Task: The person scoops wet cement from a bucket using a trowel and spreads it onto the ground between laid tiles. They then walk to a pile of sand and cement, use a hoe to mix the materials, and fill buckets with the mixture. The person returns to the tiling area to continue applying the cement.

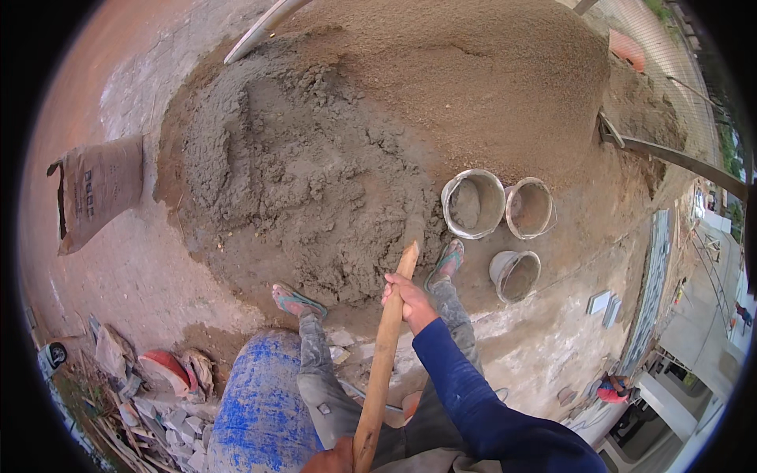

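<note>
A long wooden handle (384, 343) slants up in front of me, its far end at the near edge of the wet grey mortar (315, 165). Whatever head it carries is not clear; mortar-coloured material lies at that end. My right hand (406, 298) is wrapped round the handle near its far end. Lower down, at the bottom edge of the view, my left hand (330, 459) is closed round the same handle, partly cut off. My sandalled feet stand at the mortar's near edge, one on each side of the handle.
Three buckets, one grey-rimmed (473, 203), one beside it (530, 208) and one nearer (515, 277), stand right of the mortar. Brown sand (481, 87) is heaped behind. A paper sack (102, 189) stands left; a blue barrel (264, 406) is by my left leg. Rubble lies lower left.
</note>
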